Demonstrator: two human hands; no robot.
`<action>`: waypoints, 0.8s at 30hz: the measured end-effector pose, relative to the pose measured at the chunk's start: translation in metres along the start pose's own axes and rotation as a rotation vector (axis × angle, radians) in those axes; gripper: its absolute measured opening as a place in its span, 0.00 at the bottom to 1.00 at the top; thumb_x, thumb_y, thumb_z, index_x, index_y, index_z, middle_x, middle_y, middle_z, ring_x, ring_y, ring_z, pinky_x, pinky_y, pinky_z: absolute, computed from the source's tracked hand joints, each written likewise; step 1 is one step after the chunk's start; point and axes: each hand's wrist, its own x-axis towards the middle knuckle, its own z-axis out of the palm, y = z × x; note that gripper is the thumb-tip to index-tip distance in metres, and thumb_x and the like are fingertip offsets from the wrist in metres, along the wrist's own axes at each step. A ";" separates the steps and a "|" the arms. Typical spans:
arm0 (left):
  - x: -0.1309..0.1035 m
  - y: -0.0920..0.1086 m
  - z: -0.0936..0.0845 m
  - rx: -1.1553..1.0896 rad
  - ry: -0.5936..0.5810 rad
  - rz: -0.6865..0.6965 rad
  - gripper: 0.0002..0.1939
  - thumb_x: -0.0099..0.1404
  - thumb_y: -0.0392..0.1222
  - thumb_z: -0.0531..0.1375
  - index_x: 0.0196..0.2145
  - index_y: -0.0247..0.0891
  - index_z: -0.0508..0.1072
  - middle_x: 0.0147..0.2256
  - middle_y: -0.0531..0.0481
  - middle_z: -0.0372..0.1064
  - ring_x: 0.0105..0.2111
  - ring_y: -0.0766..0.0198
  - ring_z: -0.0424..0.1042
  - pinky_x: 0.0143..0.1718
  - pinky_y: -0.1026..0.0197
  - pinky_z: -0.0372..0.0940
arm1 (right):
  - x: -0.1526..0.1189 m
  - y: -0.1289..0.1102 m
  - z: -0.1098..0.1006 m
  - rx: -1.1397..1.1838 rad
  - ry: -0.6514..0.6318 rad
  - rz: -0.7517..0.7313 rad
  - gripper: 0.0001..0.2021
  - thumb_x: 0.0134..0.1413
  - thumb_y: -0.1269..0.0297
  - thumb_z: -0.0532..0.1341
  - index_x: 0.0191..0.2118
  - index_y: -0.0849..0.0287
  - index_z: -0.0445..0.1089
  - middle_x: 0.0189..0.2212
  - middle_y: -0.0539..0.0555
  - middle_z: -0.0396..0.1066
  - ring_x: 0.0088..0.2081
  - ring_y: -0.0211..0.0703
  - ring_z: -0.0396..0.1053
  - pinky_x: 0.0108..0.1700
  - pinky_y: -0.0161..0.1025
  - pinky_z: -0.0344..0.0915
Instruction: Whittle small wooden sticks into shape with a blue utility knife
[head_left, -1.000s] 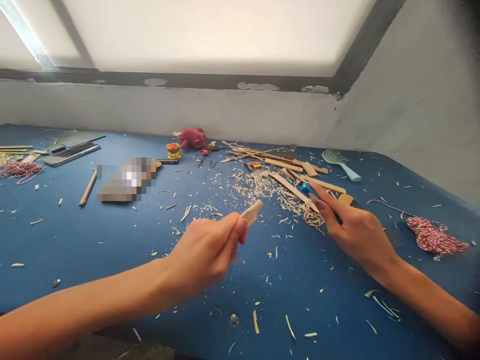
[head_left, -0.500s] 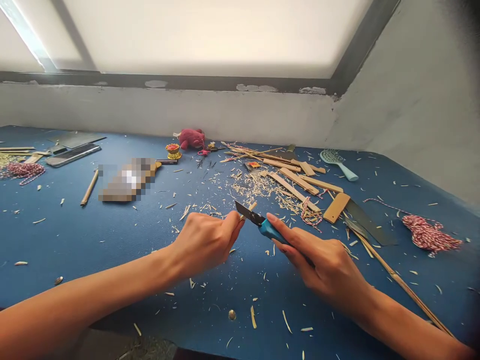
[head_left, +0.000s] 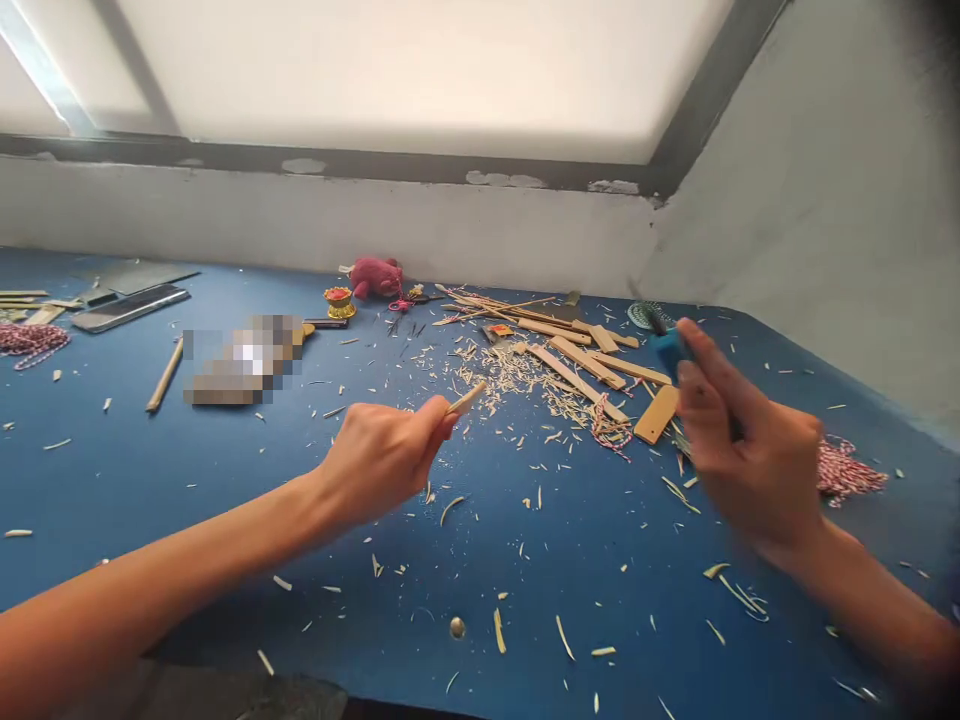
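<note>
My left hand [head_left: 394, 445] is closed around a small pale strip of wood or bamboo [head_left: 466, 399], whose end sticks out past the thumb. Off to the right, my right hand [head_left: 750, 450] grips a utility knife [head_left: 667, 350] by its blue handle. The knife is raised above the table and its blade is smeared by motion. A wide gap separates the knife from the strip. Beyond the left hand lies a heap of fine shavings [head_left: 510, 370]. Flat wooden pieces [head_left: 574, 380] and a drilled wooden tag [head_left: 655, 414] rest between the two hands, farther back.
Shavings are scattered over the blue table [head_left: 247, 500]. At the back are a red plush toy [head_left: 375, 278], a small gold bowl [head_left: 340, 302] and a hairbrush [head_left: 646, 316] partly behind the knife. Red-and-white cord [head_left: 847, 472] lies right; a bamboo piece [head_left: 165, 375] and phone [head_left: 131, 308] lie left.
My right hand has swung the knife up and right, away from the strip. The left hand has shifted slightly left and still holds the strip, which now shows more clearly.
</note>
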 end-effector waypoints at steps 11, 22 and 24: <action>0.002 0.010 0.014 0.224 -0.050 0.105 0.11 0.67 0.35 0.47 0.28 0.37 0.63 0.16 0.56 0.61 0.15 0.71 0.60 0.19 0.63 0.44 | -0.038 -0.044 0.022 0.325 -0.463 -0.318 0.25 0.62 0.67 0.50 0.64 0.54 0.48 0.37 0.53 0.73 0.30 0.34 0.69 0.33 0.33 0.65; 0.004 0.011 -0.013 0.180 0.115 0.148 0.11 0.66 0.38 0.51 0.25 0.38 0.62 0.14 0.58 0.60 0.14 0.71 0.57 0.19 0.64 0.47 | -0.011 -0.012 0.028 0.073 -0.353 -0.214 0.23 0.61 0.59 0.49 0.61 0.55 0.56 0.25 0.50 0.72 0.17 0.31 0.58 0.21 0.31 0.57; 0.005 0.009 -0.017 0.165 0.186 0.138 0.09 0.66 0.37 0.52 0.27 0.38 0.63 0.14 0.59 0.60 0.14 0.72 0.56 0.19 0.65 0.48 | -0.001 0.004 0.022 -0.009 -0.254 -0.066 0.22 0.61 0.58 0.49 0.59 0.56 0.59 0.21 0.49 0.71 0.14 0.30 0.51 0.17 0.31 0.52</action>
